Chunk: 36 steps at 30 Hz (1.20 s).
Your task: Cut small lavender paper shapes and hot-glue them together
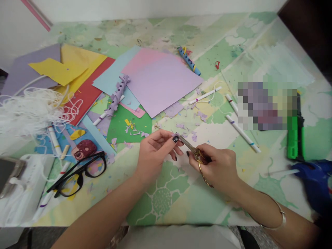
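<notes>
My right hand (216, 167) is closed around the handles of a pair of scissors (190, 145) with a gold-coloured loop. The blades point up and left, to the fingertips of my left hand (158, 150). There my left thumb and fingers pinch a small piece of purple paper (177, 135), mostly hidden by the fingers and blade tips. Purple paper scraps (202, 116) lie on the tablecloth just beyond my hands. Farther off is a large lilac sheet (166, 79), and left of it a rolled purple tube with dark dots (118, 93) leans on a white marker.
White string (33, 110) lies tangled at left, near black-framed glasses (83, 173) and a white power strip (31, 193). A blue dotted roll (189, 60) lies at the back. Several markers (242, 133), a green-handled cutter (292, 138) and a blue glue gun (316, 183) are at right.
</notes>
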Tool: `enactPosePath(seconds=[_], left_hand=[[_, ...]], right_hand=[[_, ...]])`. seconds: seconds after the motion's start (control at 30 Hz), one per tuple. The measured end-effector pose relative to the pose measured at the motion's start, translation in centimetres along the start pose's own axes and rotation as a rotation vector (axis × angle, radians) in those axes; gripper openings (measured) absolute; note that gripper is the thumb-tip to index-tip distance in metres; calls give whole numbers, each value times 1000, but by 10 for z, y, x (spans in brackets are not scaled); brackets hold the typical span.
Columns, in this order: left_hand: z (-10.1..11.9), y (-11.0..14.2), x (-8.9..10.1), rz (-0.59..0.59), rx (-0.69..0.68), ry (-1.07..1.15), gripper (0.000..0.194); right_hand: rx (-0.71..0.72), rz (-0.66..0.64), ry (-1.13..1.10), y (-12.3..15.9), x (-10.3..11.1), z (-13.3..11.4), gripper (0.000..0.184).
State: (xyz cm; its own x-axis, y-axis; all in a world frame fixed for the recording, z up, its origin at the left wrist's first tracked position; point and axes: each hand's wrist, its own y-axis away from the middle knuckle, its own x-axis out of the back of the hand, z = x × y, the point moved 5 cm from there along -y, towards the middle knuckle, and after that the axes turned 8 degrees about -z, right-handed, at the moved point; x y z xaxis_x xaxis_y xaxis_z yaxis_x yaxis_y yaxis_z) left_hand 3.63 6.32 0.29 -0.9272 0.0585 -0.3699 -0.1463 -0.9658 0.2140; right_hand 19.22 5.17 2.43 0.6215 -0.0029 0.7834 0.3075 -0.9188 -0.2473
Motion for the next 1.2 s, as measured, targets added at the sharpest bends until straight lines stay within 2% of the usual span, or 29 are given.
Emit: enactPosePath(seconds=[0.37,0.87,1.2], left_hand=[[7,-1,3,44,-24,-100,7],[9,-4,5,24,-57,-127,3],[11,-5,6,16,-112,-153,5]], right_hand=[[14,-18,31,-1,3,3,19],[58,-48,45,-3,4,9,26],[30,-144,-32,-7,6,14,23]])
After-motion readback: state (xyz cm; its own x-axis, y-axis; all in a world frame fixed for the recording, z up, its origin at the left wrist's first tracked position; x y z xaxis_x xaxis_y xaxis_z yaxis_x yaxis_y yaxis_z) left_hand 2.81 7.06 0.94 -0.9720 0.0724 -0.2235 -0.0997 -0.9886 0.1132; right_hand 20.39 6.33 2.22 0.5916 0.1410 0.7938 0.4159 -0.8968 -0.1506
